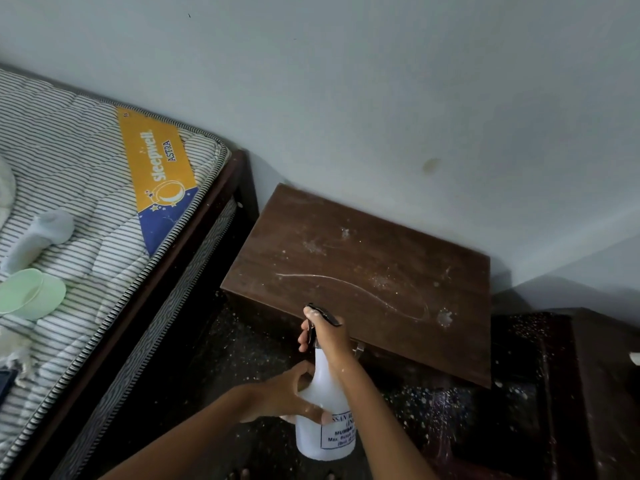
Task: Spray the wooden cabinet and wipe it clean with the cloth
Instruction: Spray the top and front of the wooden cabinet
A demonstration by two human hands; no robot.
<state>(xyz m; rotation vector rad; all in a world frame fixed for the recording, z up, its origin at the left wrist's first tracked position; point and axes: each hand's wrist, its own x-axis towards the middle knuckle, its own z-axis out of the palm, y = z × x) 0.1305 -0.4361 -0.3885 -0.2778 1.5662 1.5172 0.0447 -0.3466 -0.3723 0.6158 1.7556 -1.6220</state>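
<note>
A low dark wooden cabinet (363, 271) stands in the wall corner, its top dusty with white specks and a long curved pale streak. In front of it I hold a white spray bottle (325, 420) upright. My left hand (287, 393) grips the bottle's body from the left. My right hand (322, 330) wraps the black spray head, fingers on the trigger, nozzle pointing toward the cabinet top. No cloth is in view.
A bed with a striped mattress (76, 188) and dark frame lies at the left, carrying a pale green cup (27, 294) and a white bottle (38, 237). Dark wooden furniture (595, 393) stands at the right. The dark floor (242, 344) between is speckled white.
</note>
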